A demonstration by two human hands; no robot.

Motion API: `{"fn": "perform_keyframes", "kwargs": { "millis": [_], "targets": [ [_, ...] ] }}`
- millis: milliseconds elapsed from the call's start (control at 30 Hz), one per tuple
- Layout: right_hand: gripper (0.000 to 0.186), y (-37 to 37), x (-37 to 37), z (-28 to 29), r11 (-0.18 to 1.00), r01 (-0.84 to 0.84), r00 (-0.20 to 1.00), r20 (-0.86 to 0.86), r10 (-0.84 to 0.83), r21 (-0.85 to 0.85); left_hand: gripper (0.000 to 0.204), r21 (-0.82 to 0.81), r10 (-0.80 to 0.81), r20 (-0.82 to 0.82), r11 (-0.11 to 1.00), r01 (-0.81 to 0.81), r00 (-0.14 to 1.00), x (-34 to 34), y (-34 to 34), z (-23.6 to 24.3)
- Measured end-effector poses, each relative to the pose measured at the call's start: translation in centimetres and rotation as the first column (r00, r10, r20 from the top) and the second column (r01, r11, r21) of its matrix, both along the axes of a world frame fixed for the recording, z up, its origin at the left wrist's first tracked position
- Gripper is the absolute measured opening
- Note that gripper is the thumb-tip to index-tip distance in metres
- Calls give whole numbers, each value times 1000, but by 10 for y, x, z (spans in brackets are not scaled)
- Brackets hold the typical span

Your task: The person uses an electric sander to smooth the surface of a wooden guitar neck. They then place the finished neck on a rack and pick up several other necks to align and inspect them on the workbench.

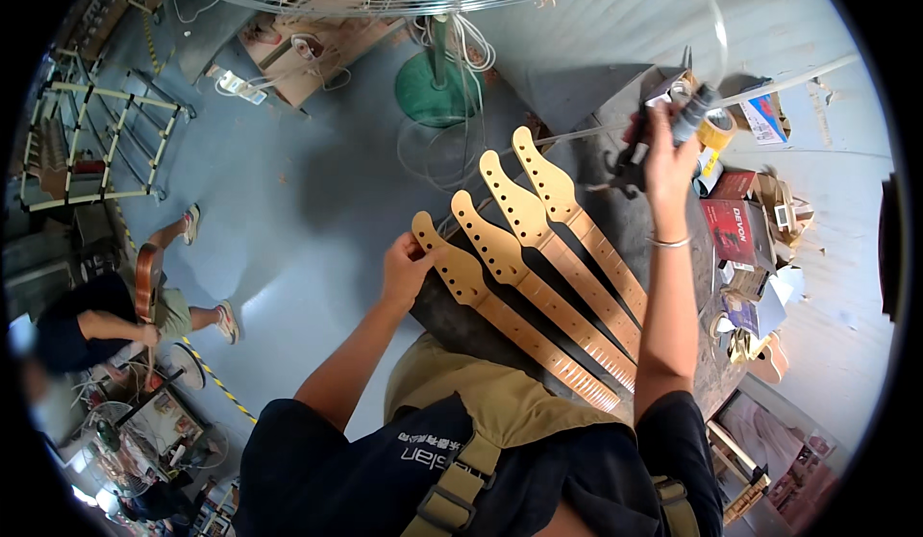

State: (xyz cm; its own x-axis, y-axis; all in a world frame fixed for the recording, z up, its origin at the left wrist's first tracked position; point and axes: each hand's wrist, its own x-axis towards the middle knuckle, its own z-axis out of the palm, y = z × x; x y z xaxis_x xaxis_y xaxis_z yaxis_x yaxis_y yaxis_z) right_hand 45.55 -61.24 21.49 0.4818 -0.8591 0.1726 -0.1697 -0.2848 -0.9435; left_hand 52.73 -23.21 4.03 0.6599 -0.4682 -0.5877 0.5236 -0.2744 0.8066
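Observation:
Several pale wooden guitar necks lie side by side on a dark workbench [630, 215], headstocks pointing away from me. My left hand [406, 266] grips the headstock edge of the nearest-left guitar neck [481, 301]. My right hand [668, 148] is stretched far over the bench and holds a grey cylindrical tool [694, 114] with a clear hose running up from it. A thin bracelet sits on that wrist.
A roll of yellow tape [717, 128], a red box [728, 229] and other clutter crowd the bench's right side. A green-based standing fan [437, 85] is ahead on the grey floor. Another person [106, 321] sits at left holding a guitar body. Metal racks [96, 143] stand far left.

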Motion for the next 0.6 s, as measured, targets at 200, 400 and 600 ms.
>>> {"fn": "perform_keyframes", "kwargs": {
  "millis": [200,400,600],
  "targets": [
    [22,72,66,1,983,-178,977,110,181,-36,28,-71,106,-27,992,-108,994,5,-16,-9],
    [23,86,89,13,911,-367,911,269,312,187,26,-116,233,-336,951,-285,913,26,-31,-1],
    [22,90,73,30,756,-465,868,408,284,461,29,-37,47,187,998,-41,981,20,-38,-10]
  ]
}}
